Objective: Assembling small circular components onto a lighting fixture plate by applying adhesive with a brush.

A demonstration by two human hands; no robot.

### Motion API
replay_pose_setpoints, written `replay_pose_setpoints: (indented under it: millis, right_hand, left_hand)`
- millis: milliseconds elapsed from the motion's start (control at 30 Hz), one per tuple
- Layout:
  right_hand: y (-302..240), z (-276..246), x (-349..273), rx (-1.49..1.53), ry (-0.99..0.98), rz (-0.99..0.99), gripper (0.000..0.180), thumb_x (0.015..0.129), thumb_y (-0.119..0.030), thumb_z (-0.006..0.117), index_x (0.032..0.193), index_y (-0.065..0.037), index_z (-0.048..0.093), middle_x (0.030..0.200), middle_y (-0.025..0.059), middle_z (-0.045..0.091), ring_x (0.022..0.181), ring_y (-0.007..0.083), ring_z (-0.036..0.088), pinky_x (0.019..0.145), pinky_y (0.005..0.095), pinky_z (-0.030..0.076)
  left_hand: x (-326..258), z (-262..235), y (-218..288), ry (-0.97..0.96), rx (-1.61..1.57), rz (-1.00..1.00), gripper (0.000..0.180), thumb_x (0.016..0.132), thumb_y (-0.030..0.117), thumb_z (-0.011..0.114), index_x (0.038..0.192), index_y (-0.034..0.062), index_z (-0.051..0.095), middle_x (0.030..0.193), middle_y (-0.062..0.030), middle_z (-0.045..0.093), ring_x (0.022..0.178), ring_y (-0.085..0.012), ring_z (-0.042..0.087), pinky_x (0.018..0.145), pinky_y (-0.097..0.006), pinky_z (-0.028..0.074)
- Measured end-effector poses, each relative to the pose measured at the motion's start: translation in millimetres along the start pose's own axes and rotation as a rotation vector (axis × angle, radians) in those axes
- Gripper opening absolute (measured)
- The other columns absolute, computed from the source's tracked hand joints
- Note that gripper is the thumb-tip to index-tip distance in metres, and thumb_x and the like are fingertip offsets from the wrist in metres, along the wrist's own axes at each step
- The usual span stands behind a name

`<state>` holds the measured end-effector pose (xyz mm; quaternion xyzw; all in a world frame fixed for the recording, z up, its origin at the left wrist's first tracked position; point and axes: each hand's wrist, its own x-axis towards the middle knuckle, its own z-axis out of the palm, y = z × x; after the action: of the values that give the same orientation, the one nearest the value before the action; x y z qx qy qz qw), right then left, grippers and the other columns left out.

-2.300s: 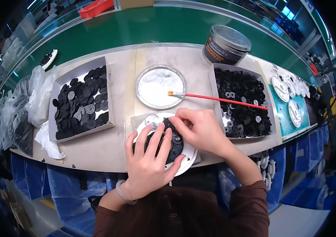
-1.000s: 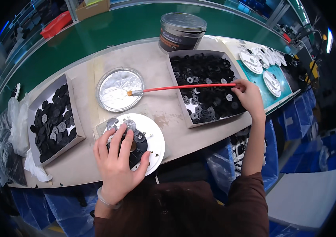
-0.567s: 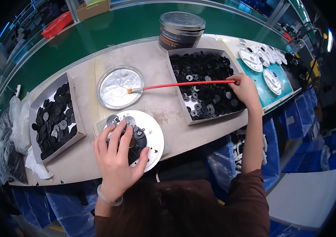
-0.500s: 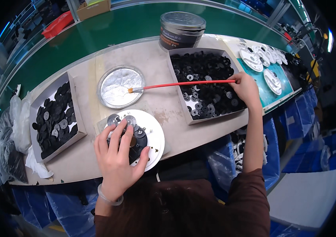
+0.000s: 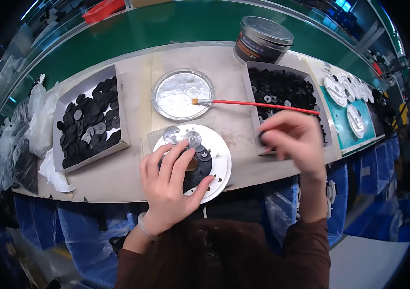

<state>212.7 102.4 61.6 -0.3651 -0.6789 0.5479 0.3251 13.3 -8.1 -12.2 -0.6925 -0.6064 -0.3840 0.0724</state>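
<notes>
Grey bench [image 5: 132,96]: my left hand [image 5: 171,185] flat, pinning the white disc [image 5: 217,161]; right hand [image 5: 291,139] beside it pinches a small black part [image 5: 261,139]

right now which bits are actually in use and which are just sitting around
In use: left hand on white disc; right hand over right tray of black parts.

Lying about: left tray, foil dish, red brush, tin, plastic bags.

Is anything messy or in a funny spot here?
Mostly tidy. One odd thing: the red-handled brush lies like a bridge, its tip in the foil-lined dish and its handle across the right tray of black discs. A crumpled white rag hangs by the left tray. Nothing looks spilled or broken.
</notes>
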Motion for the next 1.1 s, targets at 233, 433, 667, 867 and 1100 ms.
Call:
replay_pose_setpoints:
  millis: [233, 433, 667, 867, 1100]
  right_hand:
    - [20.0, 39.0, 41.2, 0.199, -0.375, 0.256, 0.013, 0.080, -0.007, 0.061, 0.089, 0.002, 0.063, 0.070, 0.0052, 0.063, 0.057, 0.0055, 0.059, 0.038, 0.0144, 0.032]
    - [24.1, 40.8, 49.1, 0.180, -0.425, 0.401, 0.014, 0.080, -0.007, 0.060, 0.089, 0.004, 0.063, 0.070, 0.0061, 0.062, 0.054, 0.0055, 0.056, 0.039, 0.0138, 0.035]
    - [23.3, 41.1, 53.3, 0.213, -0.436, 0.473, 0.014, 0.080, -0.006, 0.061, 0.088, 0.004, 0.064, 0.070, 0.0062, 0.062, 0.052, 0.0053, 0.055, 0.041, 0.0142, 0.038]
    - [23.9, 39.3, 55.4, 0.252, -0.462, 0.525, 0.014, 0.079, -0.006, 0.061, 0.088, 0.005, 0.064, 0.069, 0.0060, 0.062, 0.050, 0.0051, 0.053, 0.043, 0.0147, 0.040]
    - [12.5, 44.2, 48.3, -0.061, -0.428, 0.299, 0.015, 0.076, -0.009, 0.065, 0.088, 0.000, 0.066, 0.070, 0.0035, 0.063, 0.056, 0.0047, 0.052, 0.049, 0.0174, 0.040]
  left_hand:
    - [1.5, -1.6, 2.9, 0.012, -0.011, -0.039, 0.046, 0.064, 0.029, 0.073, 0.099, 0.0048, 0.055, 0.108, -0.0095, 0.054, 0.102, -0.0292, 0.047, 0.088, -0.042, 0.032]
    - [0.0, -3.8, 1.9, -0.031, -0.011, -0.036, 0.045, 0.062, 0.026, 0.074, 0.097, 0.0051, 0.054, 0.109, -0.0112, 0.052, 0.104, -0.0324, 0.043, 0.087, -0.043, 0.033]
    - [0.0, -3.4, 1.1, -0.042, -0.018, -0.038, 0.042, 0.063, 0.026, 0.074, 0.093, 0.0054, 0.055, 0.108, -0.0105, 0.052, 0.103, -0.0318, 0.043, 0.087, -0.042, 0.034]
    - [1.0, -4.5, 1.4, -0.053, -0.011, -0.031, 0.040, 0.063, 0.026, 0.074, 0.091, 0.0056, 0.055, 0.107, -0.0107, 0.052, 0.103, -0.0315, 0.043, 0.086, -0.042, 0.033]
    - [0.9, -4.6, 1.9, -0.052, -0.028, -0.040, 0.041, 0.062, 0.025, 0.075, 0.088, 0.0048, 0.052, 0.107, -0.0116, 0.052, 0.102, -0.0318, 0.043, 0.086, -0.042, 0.033]
